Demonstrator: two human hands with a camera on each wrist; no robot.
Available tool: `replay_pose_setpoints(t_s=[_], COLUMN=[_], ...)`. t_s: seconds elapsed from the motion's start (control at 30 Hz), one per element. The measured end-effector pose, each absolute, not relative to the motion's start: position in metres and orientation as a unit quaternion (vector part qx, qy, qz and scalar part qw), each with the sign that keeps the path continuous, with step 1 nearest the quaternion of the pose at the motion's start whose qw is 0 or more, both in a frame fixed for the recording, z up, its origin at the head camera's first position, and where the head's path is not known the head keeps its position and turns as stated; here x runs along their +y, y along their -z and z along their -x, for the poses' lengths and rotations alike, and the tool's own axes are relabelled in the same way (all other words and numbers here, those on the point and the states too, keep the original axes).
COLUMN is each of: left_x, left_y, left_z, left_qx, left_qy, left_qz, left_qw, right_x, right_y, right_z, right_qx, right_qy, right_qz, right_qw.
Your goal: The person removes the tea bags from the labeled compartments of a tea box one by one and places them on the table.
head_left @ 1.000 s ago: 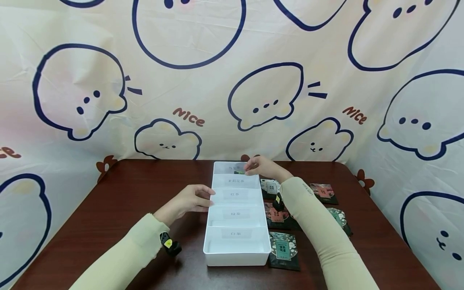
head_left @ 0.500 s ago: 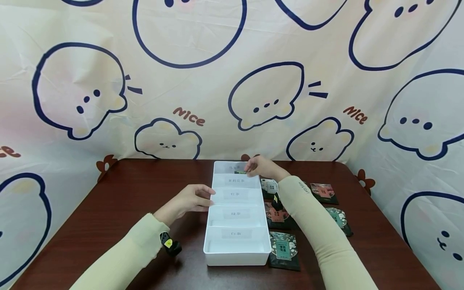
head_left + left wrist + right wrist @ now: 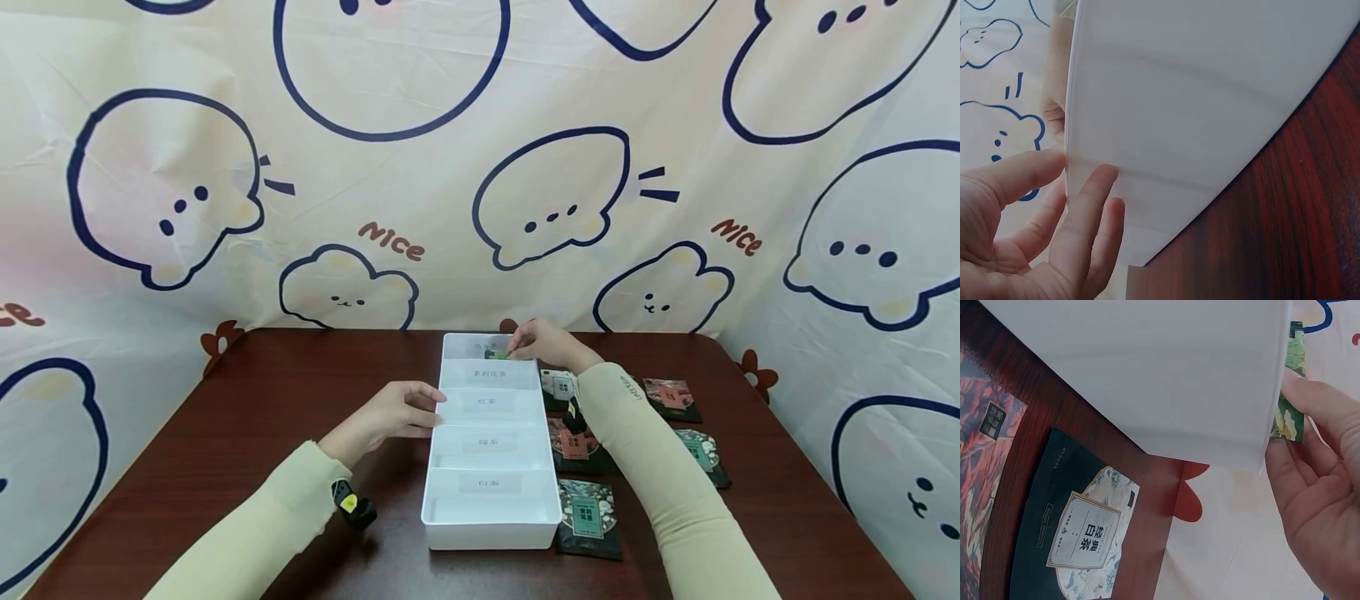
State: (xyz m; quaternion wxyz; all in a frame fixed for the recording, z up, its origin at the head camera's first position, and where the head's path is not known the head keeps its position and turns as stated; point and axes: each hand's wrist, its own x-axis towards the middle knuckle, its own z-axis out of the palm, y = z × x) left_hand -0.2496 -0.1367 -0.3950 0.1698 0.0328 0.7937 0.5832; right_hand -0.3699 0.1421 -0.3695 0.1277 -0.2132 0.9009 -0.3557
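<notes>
A long white divided box (image 3: 491,537) with labelled compartments stands lengthwise on the table. My left hand (image 3: 390,418) touches its left side; in the left wrist view, fingertips (image 3: 1107,178) lie against the outer wall and others meet the rim. At the far end, my right hand (image 3: 551,343) pinches a green tea packet (image 3: 495,354) over the farthest compartment. In the right wrist view, thumb and fingers hold that packet (image 3: 1294,359), partly hidden behind the box wall. Beside the box's right side lies a tea packet with a white label (image 3: 1085,531).
Right of the box lie several more tea packets: a green-labelled one (image 3: 588,518) in front, a red-labelled one (image 3: 573,446) partly under my right sleeve, another red one (image 3: 671,398) and a green one (image 3: 702,454) farther right. A patterned cloth (image 3: 450,183) hangs behind the table (image 3: 315,375).
The green packet shows a little more above the far compartment's divider than before. My right hand has shifted very slightly. The left hand stays at the box's side.
</notes>
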Motion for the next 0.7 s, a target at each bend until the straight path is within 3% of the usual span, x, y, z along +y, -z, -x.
replay_pose_setpoints(t_s=[0.7], left_x=[-0.1359], left_y=[0.3963], left_z=[0.2502], left_qx=[0.797], left_qy=[-0.58], left_qz=[-0.031], left_qw=[0.168], right_x=[0.1494], right_y=[0.3698], right_z=[0.3694], right_qx=[0.898], right_qy=[0.373], right_qz=[0.215], right_qw=[0.093])
